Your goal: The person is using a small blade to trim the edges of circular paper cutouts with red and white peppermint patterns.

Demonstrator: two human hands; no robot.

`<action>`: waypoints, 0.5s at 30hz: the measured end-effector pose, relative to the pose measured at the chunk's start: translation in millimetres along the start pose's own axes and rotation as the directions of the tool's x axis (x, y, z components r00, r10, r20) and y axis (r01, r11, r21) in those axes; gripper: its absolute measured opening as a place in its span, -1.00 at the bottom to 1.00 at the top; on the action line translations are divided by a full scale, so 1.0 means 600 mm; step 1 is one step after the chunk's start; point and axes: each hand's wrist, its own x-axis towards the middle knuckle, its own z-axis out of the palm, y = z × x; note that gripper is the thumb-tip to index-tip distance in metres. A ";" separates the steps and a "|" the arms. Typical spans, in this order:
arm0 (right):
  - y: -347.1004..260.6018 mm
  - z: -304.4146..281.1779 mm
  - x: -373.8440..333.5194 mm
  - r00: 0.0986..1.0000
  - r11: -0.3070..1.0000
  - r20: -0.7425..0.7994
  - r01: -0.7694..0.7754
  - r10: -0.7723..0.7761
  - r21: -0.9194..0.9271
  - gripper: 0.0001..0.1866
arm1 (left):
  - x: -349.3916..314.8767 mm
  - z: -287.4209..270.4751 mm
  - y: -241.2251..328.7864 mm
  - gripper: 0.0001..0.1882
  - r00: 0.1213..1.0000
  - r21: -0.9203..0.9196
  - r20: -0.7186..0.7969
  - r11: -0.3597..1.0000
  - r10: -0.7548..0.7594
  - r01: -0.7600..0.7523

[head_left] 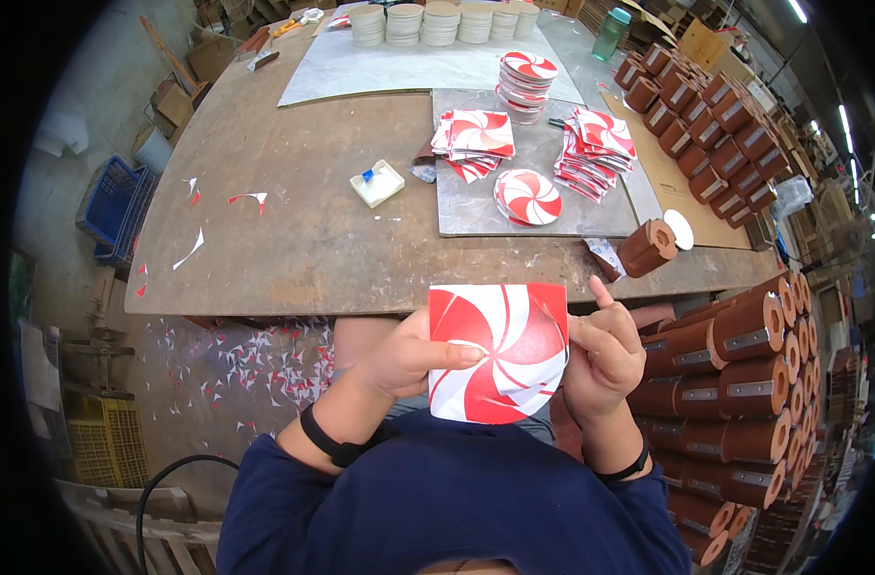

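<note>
In front of my chest, above my lap, is a square red-and-white swirl-printed sheet [500, 383]. My left hand [413, 350] grips its left side, thumb pressed on the printed face near the middle and the other fingers hidden behind. A curved cut line shows near the sheet's right-hand corners. Against the right edge, my right hand [605, 359] is closed with its fingers curled in, one finger sticking up; its thumb is mostly hidden. On the grey board [456, 216] beyond lie swirl-printed squares in two stacks [483, 134] [600, 144], a low pile of round swirl discs [528, 198] and a taller disc stack [526, 81].
Brown cylinders [715, 374] are piled at my right, more [710, 129] at the back right. One brown cylinder [648, 249] stands at the table's right edge. A small white tray [377, 184] sits mid-table. Paper scraps [255, 369] litter the floor. Pale disc stacks [440, 26] line the back.
</note>
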 end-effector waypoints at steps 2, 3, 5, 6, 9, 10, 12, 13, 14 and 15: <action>0.000 -0.001 -0.001 1.000 1.000 0.009 -0.015 0.015 0.021 -0.75 | -0.002 0.000 0.000 -0.50 1.000 -0.024 0.003 1.000 -0.020 0.020; 0.002 -0.001 0.001 1.000 0.999 0.016 -0.028 0.027 0.041 -0.76 | -0.001 -0.001 0.002 -0.51 1.000 -0.014 0.008 1.000 -0.024 0.024; 0.009 0.001 0.000 0.999 0.996 0.014 -0.037 0.036 0.080 -0.76 | 0.001 -0.004 0.008 -0.52 1.000 -0.001 0.014 1.000 -0.026 0.026; 0.010 0.000 -0.002 0.999 0.992 0.016 -0.053 0.051 0.119 -0.76 | 0.001 -0.005 0.010 -0.53 0.999 0.018 0.028 0.999 -0.036 0.036; 0.009 -0.003 -0.001 0.997 0.985 0.035 -0.074 0.069 0.153 -0.77 | 0.000 -0.007 0.014 -0.54 0.998 0.046 0.044 0.998 -0.050 0.048; 0.009 -0.003 -0.001 0.997 0.985 0.035 -0.074 0.069 0.154 -0.77 | 0.000 -0.007 0.015 -0.54 0.997 0.055 0.047 0.997 -0.054 0.051; 0.010 -0.004 -0.002 0.996 0.979 0.043 -0.086 0.080 0.185 -0.77 | 0.000 -0.007 0.017 -0.53 0.997 0.053 0.055 0.997 -0.056 0.053; 0.009 -0.004 -0.001 0.996 0.979 0.044 -0.087 0.080 0.185 -0.77 | 0.000 -0.007 0.017 -0.53 0.996 0.051 0.064 0.997 -0.058 0.055; 0.008 -0.004 0.001 0.996 0.978 0.047 -0.084 0.076 0.189 -0.78 | 0.001 -0.008 0.017 -0.53 0.996 0.051 0.064 0.997 -0.058 0.055; 0.008 -0.005 0.002 0.996 0.978 0.050 -0.081 0.072 0.193 -0.78 | 0.001 -0.010 0.016 -0.53 0.995 0.050 0.076 0.997 -0.058 0.054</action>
